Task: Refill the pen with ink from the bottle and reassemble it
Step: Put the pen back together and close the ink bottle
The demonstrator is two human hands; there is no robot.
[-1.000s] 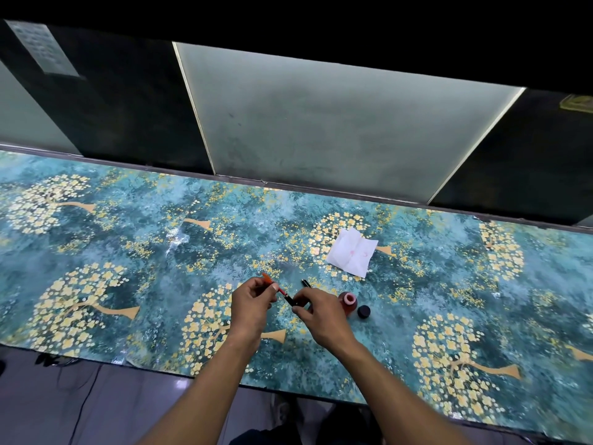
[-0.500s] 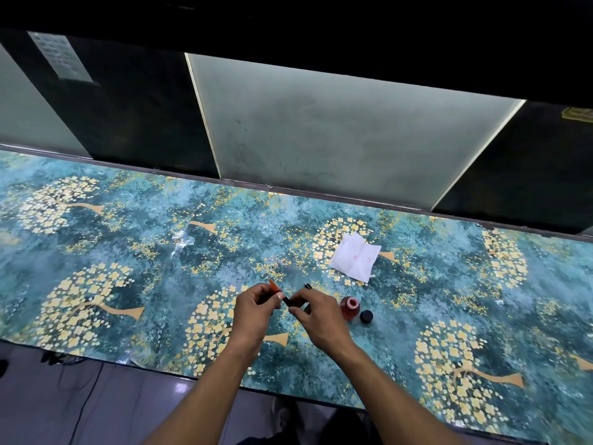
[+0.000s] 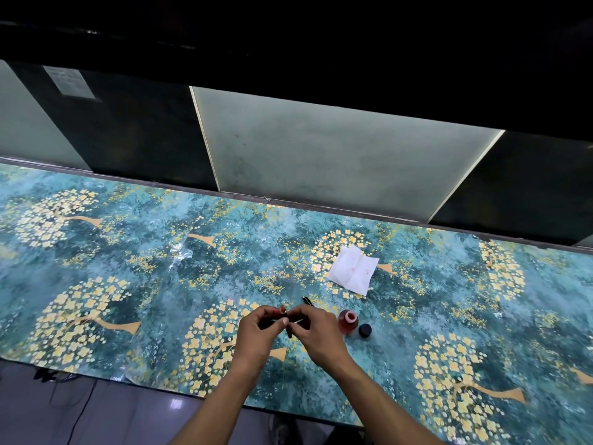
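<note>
- You are at a long table (image 3: 128, 252) with a blue-green cover that has yellow flower trees on it. Behind it is a dark wall with a pale panel (image 3: 321, 155) in the middle.
- Your left hand (image 3: 256, 332) is low in the middle of the view. Its fingers are curled and pinch a thin dark pen part (image 3: 272, 321). A small reddish end (image 3: 283, 309) sticks up at 12 o'clock from your thumb.
- Your right hand (image 3: 316, 332) is touching the left one, at 3 o'clock from it. Its fingers are curled too, pinching the other end of the pen part. The exact spot where the two pieces meet is too small to make out.
- A black pen piece (image 3: 308, 300) lies on the table at 12 o'clock from your right hand, just beside your knuckles.
- The ink bottle (image 3: 348, 321) stands open at 3 o'clock from your right hand, very near it. It looks red.
- The little black cap (image 3: 365, 330) sits on the table just beside the bottle, at 3 o'clock from it.
- A white tissue (image 3: 353, 269) with faint pink marks lies flat at 12 o'clock from the bottle, well apart from it.
</note>
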